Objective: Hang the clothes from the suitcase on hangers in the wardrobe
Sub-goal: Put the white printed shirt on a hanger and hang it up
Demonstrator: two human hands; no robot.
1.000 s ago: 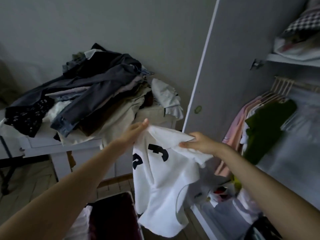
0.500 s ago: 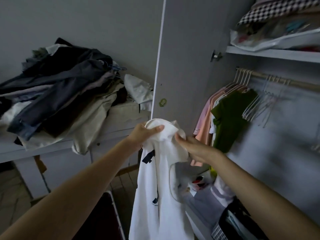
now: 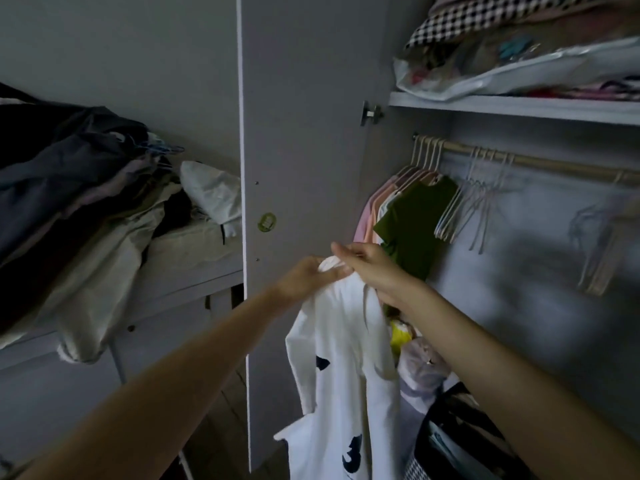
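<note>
The suitcase is not in the frame, and the lower edge cuts off the white shirt (image 3: 341, 386) below its dark printed shapes, which are too broken up by folds to read. The pile of clothes (image 3: 79, 202) at the left runs off the left edge, and the dim light leaves its separate pieces hard to tell apart. At the lower right, a heap of bags and soft things on the wardrobe floor is mostly hidden behind the right arm.

Near the middle of the frame the left hand (image 3: 308, 277) grips the bunched top of the white shirt, thumb and fingers curled round the cloth. The right hand (image 3: 369, 263) meets it from the right, fingers stretched toward the same bunch and touching it; whether they pinch the cloth cannot be told. The shirt hangs limp from the hands in front of the open wardrobe door (image 3: 301, 133), a flat pale panel.

In the upper right, a pale round rail (image 3: 554, 166) runs under a white shelf (image 3: 512, 107). On it hang a soft dark green shirt (image 3: 412, 220) and pink ones beside it, then a cluster of thin empty hangers (image 3: 471, 206). On the shelf lie a checked fabric (image 3: 491, 15) and a crinkled plastic bag (image 3: 502, 76).
</note>
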